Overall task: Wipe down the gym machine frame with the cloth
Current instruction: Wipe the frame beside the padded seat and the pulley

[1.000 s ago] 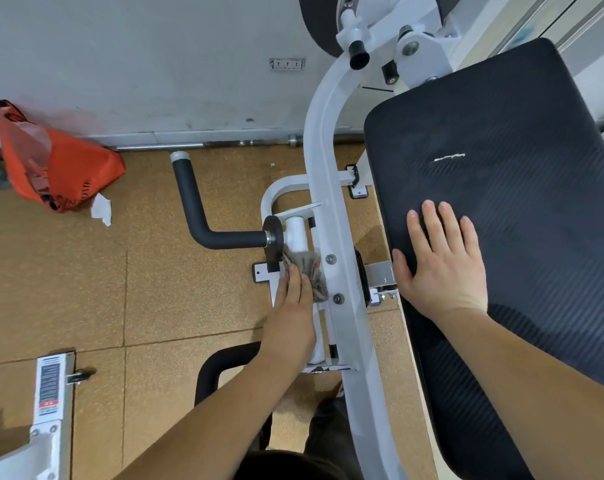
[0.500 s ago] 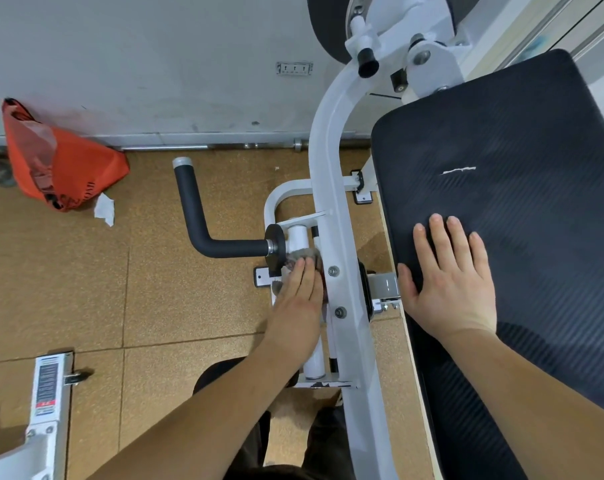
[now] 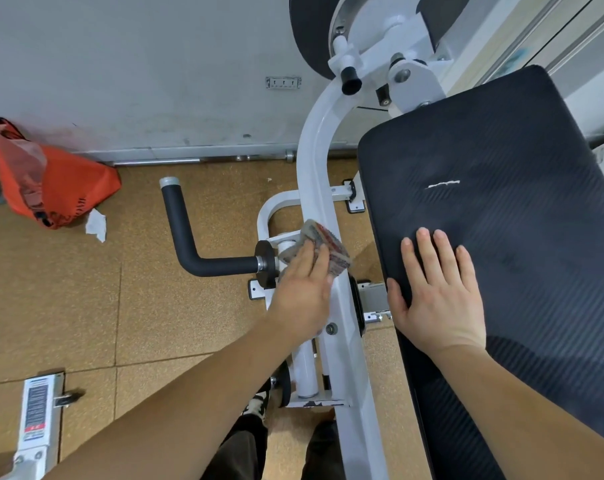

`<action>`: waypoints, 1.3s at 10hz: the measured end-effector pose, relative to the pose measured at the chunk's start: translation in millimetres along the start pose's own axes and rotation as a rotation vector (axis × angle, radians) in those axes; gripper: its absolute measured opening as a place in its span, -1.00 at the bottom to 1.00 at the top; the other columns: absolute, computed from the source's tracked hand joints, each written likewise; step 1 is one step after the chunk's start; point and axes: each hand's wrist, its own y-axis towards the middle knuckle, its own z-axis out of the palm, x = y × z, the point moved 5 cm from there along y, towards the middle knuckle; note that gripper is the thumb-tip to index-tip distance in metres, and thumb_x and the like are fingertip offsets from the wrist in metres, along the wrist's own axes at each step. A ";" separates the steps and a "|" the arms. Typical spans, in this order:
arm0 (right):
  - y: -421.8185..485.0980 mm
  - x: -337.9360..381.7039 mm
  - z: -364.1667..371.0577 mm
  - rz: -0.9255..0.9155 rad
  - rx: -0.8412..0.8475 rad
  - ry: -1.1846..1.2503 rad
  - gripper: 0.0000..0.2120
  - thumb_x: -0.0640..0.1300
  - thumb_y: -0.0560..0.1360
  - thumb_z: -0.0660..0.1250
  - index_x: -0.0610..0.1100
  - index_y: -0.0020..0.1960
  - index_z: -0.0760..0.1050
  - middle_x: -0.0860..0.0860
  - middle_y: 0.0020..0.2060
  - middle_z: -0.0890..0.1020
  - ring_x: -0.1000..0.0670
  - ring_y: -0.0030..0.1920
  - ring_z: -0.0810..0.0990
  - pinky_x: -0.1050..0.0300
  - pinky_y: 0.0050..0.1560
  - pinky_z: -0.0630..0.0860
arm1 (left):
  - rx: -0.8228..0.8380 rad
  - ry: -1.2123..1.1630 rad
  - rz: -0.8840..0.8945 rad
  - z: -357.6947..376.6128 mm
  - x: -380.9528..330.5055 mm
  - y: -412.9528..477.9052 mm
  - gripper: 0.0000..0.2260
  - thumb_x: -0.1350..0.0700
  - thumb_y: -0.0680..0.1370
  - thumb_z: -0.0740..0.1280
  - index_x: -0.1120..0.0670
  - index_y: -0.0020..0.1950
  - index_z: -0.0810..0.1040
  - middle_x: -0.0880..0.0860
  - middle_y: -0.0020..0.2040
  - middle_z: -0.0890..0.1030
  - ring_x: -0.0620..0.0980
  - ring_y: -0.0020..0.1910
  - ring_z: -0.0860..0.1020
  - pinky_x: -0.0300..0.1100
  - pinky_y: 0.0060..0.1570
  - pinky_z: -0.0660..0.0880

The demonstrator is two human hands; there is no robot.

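Pressing the folded grey-and-red cloth (image 3: 328,241) flat against the white tubular machine frame (image 3: 313,157), our left hand (image 3: 302,292) has fingers straight, pinching nothing; our right hand (image 3: 438,299) lies spread at the left edge of the black padded bench (image 3: 522,147), likely bracing us.

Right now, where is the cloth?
Head view, centre: the left hand presses the cloth on the white frame bar, between the black handle and the pad.

Folded grey-red cloth (image 3: 328,244) lying against white curved machine frame (image 3: 312,161).
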 end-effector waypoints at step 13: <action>0.7 -4.1 10.5 -0.031 -0.069 0.068 -0.32 0.19 0.65 0.03 -0.18 0.64 0.21 -0.19 0.64 0.19 -0.23 0.65 0.08 -0.26 0.62 0.03 | -0.177 -0.357 0.036 -24.9 -20.7 -11.0 -0.76 0.27 0.61 0.36 0.12 0.25 0.67 0.01 0.20 0.60 0.00 0.22 0.52 -0.17 0.27 0.45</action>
